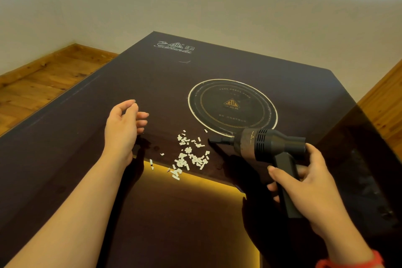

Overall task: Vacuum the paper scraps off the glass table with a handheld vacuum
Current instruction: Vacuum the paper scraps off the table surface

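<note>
We are just about to start sucking up the paper scraps (190, 155). They lie in a loose pile on the dark glass surface (91, 159), near the front, just below the round ring (232, 106). Our right hand (304, 185) has its grip curled around the handle of the little vacuum (267, 148). Its nozzle points left and sits just beside the pile, close to the glass. Our left hand (124, 128) hovers near the scraps, fingers loose, holding nothing. Next, we think the nozzle should slide left, low, over the scraps.
</note>
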Demonstrator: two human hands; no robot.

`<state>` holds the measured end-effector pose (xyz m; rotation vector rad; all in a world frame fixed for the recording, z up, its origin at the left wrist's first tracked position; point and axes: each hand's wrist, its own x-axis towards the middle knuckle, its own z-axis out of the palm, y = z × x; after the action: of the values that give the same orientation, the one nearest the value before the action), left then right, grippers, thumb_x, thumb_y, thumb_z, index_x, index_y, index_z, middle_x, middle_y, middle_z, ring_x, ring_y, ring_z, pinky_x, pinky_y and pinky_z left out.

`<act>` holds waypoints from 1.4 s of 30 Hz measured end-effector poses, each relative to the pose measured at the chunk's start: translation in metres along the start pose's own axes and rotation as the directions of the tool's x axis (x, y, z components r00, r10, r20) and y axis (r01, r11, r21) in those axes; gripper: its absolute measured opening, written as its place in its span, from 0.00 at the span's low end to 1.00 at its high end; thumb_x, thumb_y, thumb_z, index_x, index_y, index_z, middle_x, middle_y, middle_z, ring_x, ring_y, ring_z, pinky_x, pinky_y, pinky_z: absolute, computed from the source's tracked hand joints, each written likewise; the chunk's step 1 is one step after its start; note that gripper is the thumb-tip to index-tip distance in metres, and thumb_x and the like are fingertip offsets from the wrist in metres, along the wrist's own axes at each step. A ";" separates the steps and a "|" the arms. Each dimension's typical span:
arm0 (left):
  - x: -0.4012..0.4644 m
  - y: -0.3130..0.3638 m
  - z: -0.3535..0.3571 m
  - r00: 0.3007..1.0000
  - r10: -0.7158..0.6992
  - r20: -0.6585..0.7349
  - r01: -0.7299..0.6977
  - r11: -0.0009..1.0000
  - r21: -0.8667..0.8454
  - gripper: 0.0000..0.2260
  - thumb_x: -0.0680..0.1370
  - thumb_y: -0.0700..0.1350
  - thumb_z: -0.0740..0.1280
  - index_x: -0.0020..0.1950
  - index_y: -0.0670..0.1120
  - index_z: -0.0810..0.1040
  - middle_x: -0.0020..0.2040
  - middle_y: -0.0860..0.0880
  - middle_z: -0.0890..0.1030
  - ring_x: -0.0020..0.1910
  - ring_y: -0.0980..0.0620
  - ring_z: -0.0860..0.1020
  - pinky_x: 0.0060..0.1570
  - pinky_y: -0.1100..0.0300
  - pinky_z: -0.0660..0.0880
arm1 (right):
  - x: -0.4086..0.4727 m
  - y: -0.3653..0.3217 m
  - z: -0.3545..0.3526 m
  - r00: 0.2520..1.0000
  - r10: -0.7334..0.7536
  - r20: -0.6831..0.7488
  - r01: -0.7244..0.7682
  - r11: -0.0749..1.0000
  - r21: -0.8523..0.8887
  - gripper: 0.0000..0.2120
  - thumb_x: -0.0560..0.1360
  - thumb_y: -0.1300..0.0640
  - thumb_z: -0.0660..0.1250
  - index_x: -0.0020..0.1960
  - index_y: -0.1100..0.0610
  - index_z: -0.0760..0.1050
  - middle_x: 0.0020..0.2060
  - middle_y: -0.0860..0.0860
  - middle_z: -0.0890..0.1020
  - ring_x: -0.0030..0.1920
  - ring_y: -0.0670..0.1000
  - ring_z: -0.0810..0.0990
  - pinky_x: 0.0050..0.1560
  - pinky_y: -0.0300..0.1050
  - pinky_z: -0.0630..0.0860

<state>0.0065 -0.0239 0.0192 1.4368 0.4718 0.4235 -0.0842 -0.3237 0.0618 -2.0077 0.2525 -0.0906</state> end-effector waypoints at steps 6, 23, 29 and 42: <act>0.000 0.000 -0.001 1.000 -0.002 0.003 0.002 1.000 -0.001 0.08 0.81 0.46 0.58 0.59 0.53 0.72 0.42 0.52 0.81 0.37 0.58 0.77 0.36 0.65 0.72 | 0.003 -0.002 0.003 1.000 -0.002 0.009 0.001 1.000 0.008 0.29 0.69 0.62 0.71 0.57 0.41 0.59 0.40 0.51 0.80 0.31 0.44 0.83 0.23 0.35 0.75; 0.001 0.000 -0.001 1.000 0.000 -0.001 0.000 1.000 -0.006 0.08 0.81 0.46 0.58 0.58 0.53 0.72 0.41 0.52 0.80 0.35 0.59 0.77 0.35 0.66 0.73 | 0.015 -0.006 0.009 0.999 -0.016 -0.032 0.014 0.998 -0.056 0.27 0.69 0.61 0.72 0.57 0.43 0.60 0.38 0.50 0.81 0.32 0.45 0.83 0.39 0.54 0.82; 0.001 0.000 -0.001 1.000 0.001 -0.002 -0.001 1.000 -0.005 0.07 0.81 0.46 0.58 0.58 0.54 0.72 0.42 0.52 0.81 0.36 0.59 0.77 0.35 0.66 0.73 | 0.017 -0.009 0.012 0.999 -0.008 -0.037 0.006 0.998 -0.066 0.30 0.69 0.61 0.72 0.63 0.46 0.61 0.35 0.50 0.81 0.32 0.46 0.84 0.42 0.57 0.81; 0.001 0.000 0.000 1.000 0.003 -0.002 -0.003 1.000 -0.005 0.07 0.81 0.46 0.58 0.58 0.54 0.72 0.43 0.52 0.81 0.36 0.59 0.77 0.35 0.65 0.73 | 0.018 -0.005 0.008 0.999 0.023 0.043 -0.021 0.999 -0.048 0.29 0.70 0.63 0.71 0.58 0.41 0.59 0.40 0.52 0.81 0.31 0.46 0.83 0.30 0.43 0.78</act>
<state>0.0068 -0.0230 0.0194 1.4322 0.4699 0.4281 -0.0650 -0.3185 0.0626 -2.0517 0.2511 -0.0271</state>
